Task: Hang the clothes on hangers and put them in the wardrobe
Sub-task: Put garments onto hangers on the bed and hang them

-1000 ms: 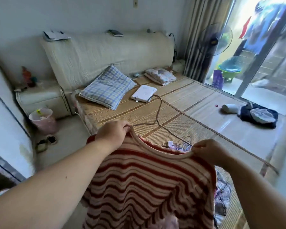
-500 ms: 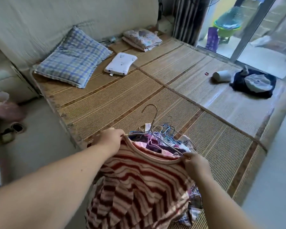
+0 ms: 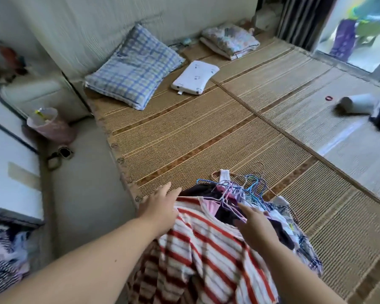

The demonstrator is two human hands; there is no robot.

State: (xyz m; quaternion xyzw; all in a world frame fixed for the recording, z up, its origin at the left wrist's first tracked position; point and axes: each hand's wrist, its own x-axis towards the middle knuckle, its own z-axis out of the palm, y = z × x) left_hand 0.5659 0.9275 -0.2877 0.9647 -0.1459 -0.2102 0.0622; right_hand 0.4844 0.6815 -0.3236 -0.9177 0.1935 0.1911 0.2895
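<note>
A red-and-white striped shirt (image 3: 208, 249) lies draped over the near corner of the bed, on top of a pile of clothes (image 3: 281, 224). A tangle of thin wire hangers (image 3: 244, 187), blue, pink and metal, sits at the far end of that pile. My left hand (image 3: 160, 207) is open, fingers straight, resting at the shirt's left shoulder. My right hand (image 3: 255, 222) is open too, fingers stretched over the dark clothes just short of the hangers. Neither hand holds anything.
The bed is covered by a woven straw mat (image 3: 195, 132) with a checked pillow (image 3: 132, 69), a white pad (image 3: 194, 77) and a folded cloth (image 3: 230, 40). A pink bin (image 3: 47, 126) stands on the floor at left. More clothes (image 3: 4, 255) show at the lower left.
Both hands have let go of the striped shirt's neckline, and it now lies on the pile. The fingers have straightened, and the view has tilted down towards the bed.
</note>
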